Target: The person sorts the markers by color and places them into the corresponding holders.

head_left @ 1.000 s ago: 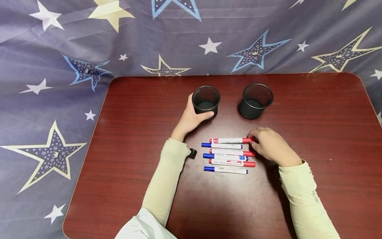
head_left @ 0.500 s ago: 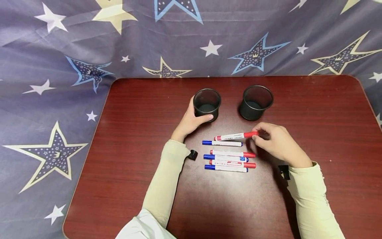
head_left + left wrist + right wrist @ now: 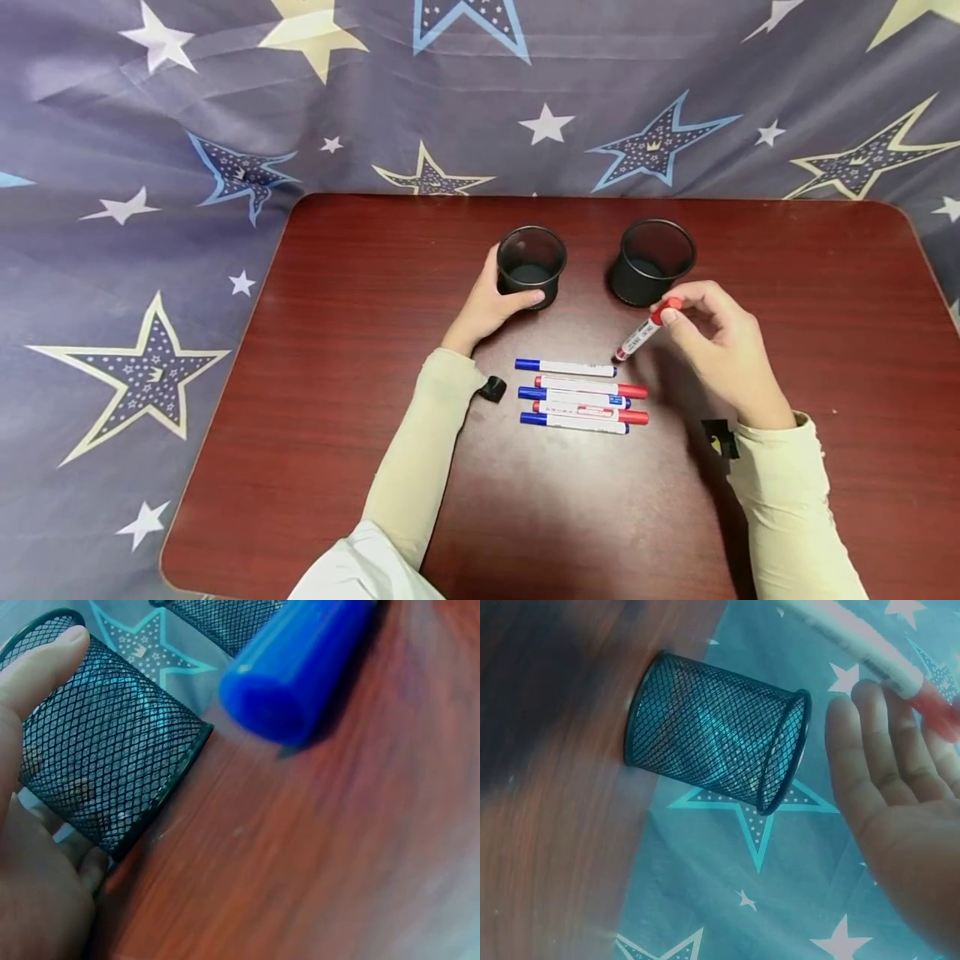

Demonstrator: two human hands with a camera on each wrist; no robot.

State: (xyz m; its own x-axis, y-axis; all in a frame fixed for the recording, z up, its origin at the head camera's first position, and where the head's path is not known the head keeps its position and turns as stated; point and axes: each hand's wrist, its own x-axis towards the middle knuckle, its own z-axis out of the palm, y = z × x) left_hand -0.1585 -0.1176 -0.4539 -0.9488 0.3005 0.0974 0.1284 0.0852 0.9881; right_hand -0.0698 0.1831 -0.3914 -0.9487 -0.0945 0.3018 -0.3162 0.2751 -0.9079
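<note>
My left hand (image 3: pixel 483 304) grips a black mesh pen holder (image 3: pixel 531 271), its thumb on the near side and the fingers around the far side. In the left wrist view the mesh wall (image 3: pixel 112 735) of that holder shows close up. My right hand (image 3: pixel 723 346) pinches a red marker (image 3: pixel 639 337) by its red cap end; the white barrel slants down to the left, raised over the table. Just beyond that hand stands a second black mesh pen holder (image 3: pixel 652 260), also upright in the right wrist view (image 3: pixel 716 731). Both holders look empty inside.
On the table (image 3: pixel 360 333) several blue and red markers lie in a row, with a blue marker (image 3: pixel 566 367) at the far side and another blue marker (image 3: pixel 573 423) nearest me. A star-patterned cloth (image 3: pixel 480 100) hangs behind the table and along its left.
My right hand has picked the red marker off the far end of the row, raised it and tilted it toward the right pen holder. My left hand keeps its grip on the left holder.
</note>
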